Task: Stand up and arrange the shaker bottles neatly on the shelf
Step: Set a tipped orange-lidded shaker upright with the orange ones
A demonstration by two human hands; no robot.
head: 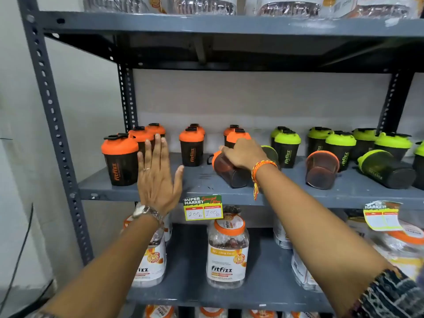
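Observation:
On the grey middle shelf (202,191) stand dark shaker bottles with orange lids (191,148) at the left and with green lids (286,149) at the right. My right hand (244,153) grips an orange-lidded shaker (228,172) lying on its side at mid shelf. My left hand (158,175) is held flat with fingers spread, just right of the front orange shaker (120,157), holding nothing. Another orange shaker (321,168) and a green one (385,171) lie tipped over at the right.
A price tag (203,207) hangs from the shelf's front edge. Fitfizz jars (227,251) fill the shelf below, and more jars sit on the top shelf. The perforated metal upright (55,134) and a wall are at the left.

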